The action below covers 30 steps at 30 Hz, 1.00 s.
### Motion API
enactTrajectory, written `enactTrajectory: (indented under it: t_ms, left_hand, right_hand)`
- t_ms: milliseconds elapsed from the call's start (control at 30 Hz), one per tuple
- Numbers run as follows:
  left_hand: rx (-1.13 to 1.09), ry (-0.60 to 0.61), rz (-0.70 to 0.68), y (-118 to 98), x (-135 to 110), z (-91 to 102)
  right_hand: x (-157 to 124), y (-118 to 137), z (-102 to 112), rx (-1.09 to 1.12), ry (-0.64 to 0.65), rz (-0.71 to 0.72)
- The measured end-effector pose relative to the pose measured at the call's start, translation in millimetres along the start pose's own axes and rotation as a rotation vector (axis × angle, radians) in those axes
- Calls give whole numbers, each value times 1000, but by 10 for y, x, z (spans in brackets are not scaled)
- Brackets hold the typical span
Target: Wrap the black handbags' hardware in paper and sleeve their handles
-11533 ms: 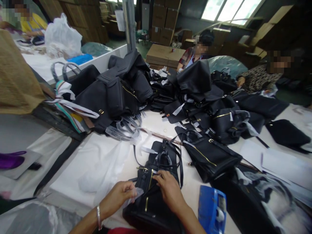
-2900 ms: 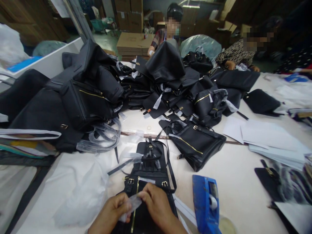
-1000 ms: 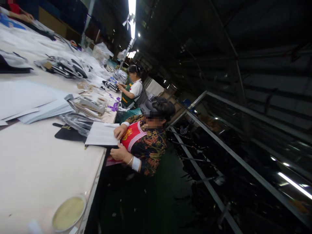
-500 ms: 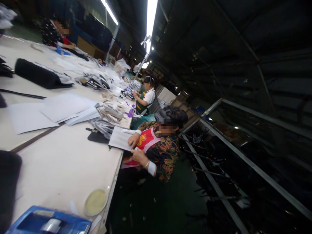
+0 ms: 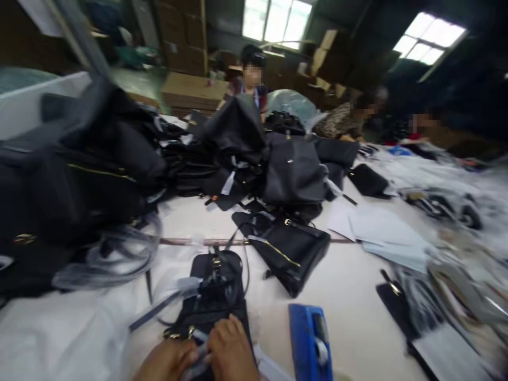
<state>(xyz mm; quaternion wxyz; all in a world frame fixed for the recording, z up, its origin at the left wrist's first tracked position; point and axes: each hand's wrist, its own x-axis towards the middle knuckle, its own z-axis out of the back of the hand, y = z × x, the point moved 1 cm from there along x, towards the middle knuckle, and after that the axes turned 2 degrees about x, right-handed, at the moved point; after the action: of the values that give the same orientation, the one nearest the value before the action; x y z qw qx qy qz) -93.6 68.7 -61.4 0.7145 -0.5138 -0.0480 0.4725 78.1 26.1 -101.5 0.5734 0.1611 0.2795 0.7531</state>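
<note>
- Nearest me is the left hand [image 5: 169, 362], thumb and fingers pinched on a clear strip [image 5: 201, 351].
- I have the right hand [image 5: 229, 346] beside it, fingers bent over the same strip; blur keeps me from telling whether they grip it.
- Under both hands I see the bag [image 5: 216, 313], black, lying on the table [image 5: 357, 275], its flap stretched away from me.
- Right of the bag, apart from it, stands a blue dispenser [image 5: 299, 338].
- Left of the bag I get white sheeting [image 5: 59, 338], with wrapped straps [image 5: 119, 259] just beyond.
- Past the dispenser I see a second bag [image 5: 296, 243], tilted, gold zip up, and papers [image 5: 381, 227] to its right.
- Farther off I find a black heap [image 5: 234, 132], a person [image 5: 262, 100] behind it, and windows [image 5: 275, 21] at the back.
</note>
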Motion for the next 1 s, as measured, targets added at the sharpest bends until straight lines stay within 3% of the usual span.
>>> enactTrajectory:
  t_ms: [200,333,467,567,667,767,1000]
  left_hand:
    - [20,-74,75,-89,-6,64]
    - [59,-83,144,-74,121,123]
    - [-25,-249,169,159,341,288]
    - [46,-404,143,429,597,414]
    - [198,-343,93,641,853,477]
    - [289,-260,84,698,969,524]
    - [167,-209,-14,378,745,661]
  right_hand:
    - [12,-186,46,212,44,131]
    - [272,-89,197,240,34,10]
    - [636,80,287,198,12,-87]
    - [881,119,263,175,20,-107]
    - [1033,83,190,118,43,-121]
    - [1085,39,150,81,36,-133]
    - [1029,67,222,199,-57,-135]
